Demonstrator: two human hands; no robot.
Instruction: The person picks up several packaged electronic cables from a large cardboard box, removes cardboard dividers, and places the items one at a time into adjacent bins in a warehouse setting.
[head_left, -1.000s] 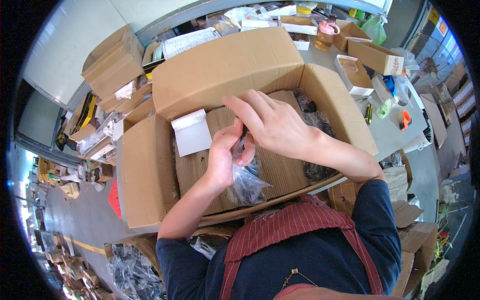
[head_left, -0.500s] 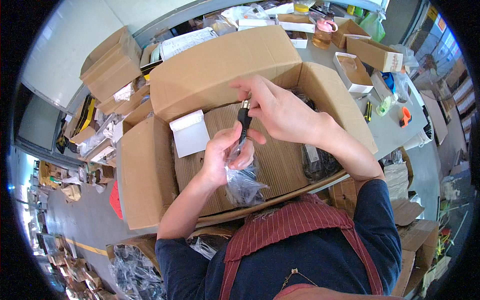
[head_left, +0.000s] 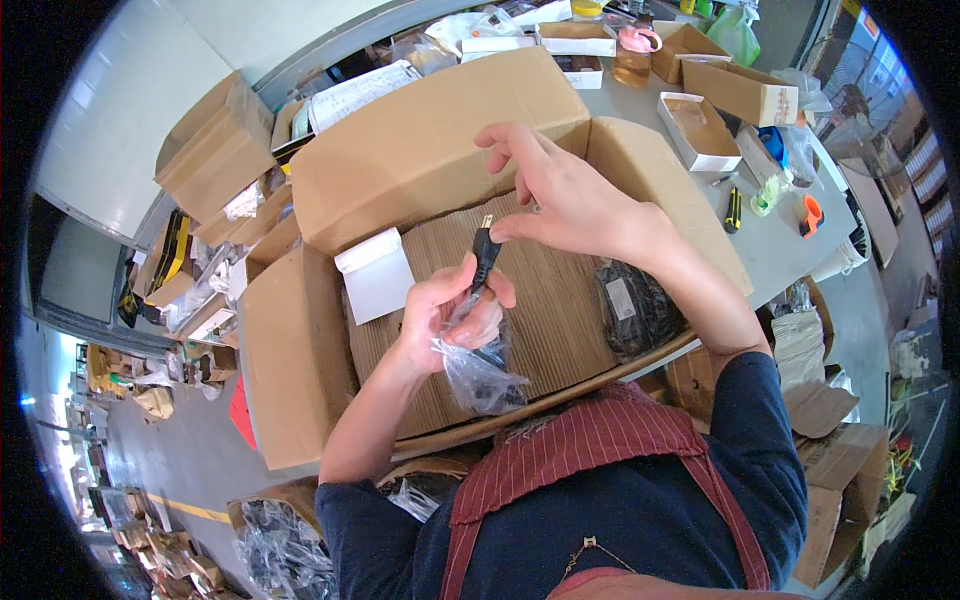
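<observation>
My left hand (head_left: 455, 312) is closed round a black power cord, with its plug (head_left: 486, 246) pointing up and the metal prongs bare. A clear plastic bag (head_left: 480, 378) hangs below that hand, with dark cord inside. Just above and right of the plug, my right hand (head_left: 570, 195) has its fingers spread and curved. Its thumb tip is at the plug's side; whether it touches I cannot tell. Both hands are over an open cardboard box (head_left: 420, 130). Inside lie a corrugated sheet (head_left: 560, 310), a white pad of paper (head_left: 380, 280) and bagged black cords (head_left: 635, 310).
On the table behind and right stand a white-rimmed box (head_left: 700, 135), a bottle with pink lid (head_left: 633, 60), a yellow-black cutter (head_left: 734, 210) and an orange tape dispenser (head_left: 811, 214). Another cardboard box (head_left: 215, 140) stands far left. Bagged cords (head_left: 285, 545) fill a carton at lower left.
My right hand's fingers have lifted and spread away from the prongs. The plug, in my left hand, is slightly lower. The view has shifted a little.
</observation>
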